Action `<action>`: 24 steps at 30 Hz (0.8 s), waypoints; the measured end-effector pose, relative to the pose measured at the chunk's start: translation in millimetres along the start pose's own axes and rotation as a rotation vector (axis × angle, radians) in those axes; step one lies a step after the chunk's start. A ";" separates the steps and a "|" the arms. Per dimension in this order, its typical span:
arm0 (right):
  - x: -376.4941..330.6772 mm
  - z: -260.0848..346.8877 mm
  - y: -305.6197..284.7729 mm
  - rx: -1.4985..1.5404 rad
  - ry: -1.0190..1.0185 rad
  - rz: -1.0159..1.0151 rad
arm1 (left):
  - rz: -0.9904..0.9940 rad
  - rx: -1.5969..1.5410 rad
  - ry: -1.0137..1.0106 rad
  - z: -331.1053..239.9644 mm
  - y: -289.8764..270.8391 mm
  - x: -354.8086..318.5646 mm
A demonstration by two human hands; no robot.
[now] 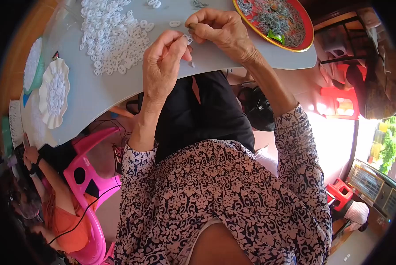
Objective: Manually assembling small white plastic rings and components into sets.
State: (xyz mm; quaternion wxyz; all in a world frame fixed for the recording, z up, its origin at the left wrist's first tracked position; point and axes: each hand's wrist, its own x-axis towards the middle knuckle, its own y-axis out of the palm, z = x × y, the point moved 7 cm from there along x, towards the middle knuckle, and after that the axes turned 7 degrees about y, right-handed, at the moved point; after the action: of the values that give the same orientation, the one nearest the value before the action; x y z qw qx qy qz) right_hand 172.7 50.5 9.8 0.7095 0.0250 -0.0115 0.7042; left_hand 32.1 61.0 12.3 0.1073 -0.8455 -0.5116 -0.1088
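My left hand (162,64) is closed in a pinch near the table's front edge, with a small white plastic piece (189,39) between thumb and forefinger. My right hand (222,33) meets it from the right, thumb and fingers pressed together close to that piece. Whatever those right fingertips hold is too small to make out. A loose white oval piece with two holes (175,23) lies just beyond the hands. Left of them spreads a big heap of similar white pieces (114,35). To the right stands a red round tray (307,33) with many small grey parts (275,22).
A scalloped white dish (45,99) and a green bowl (40,73), both with white pieces, stand at the table's left. A green wrapper (275,37) lies in the tray. Pink chair (85,170), cables and another person's arm (52,170) are at lower left.
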 end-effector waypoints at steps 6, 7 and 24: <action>-1.7 5.1 -0.9 -0.036 -0.005 0.059 | -0.009 -0.022 0.027 -3.0 5.2 1.7; -2.2 6.7 1.6 -0.009 -0.017 0.091 | -0.012 -0.021 0.035 -4.2 5.7 1.8; 1.6 -0.8 2.9 0.083 -0.092 0.114 | -0.039 -0.010 0.033 1.6 2.6 -0.2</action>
State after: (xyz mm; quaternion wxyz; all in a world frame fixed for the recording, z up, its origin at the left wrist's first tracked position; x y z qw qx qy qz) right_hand 169.8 52.2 9.1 0.6653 0.0861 -0.0165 0.7414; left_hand 34.5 60.1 10.5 0.1092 -0.8339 -0.5258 -0.1275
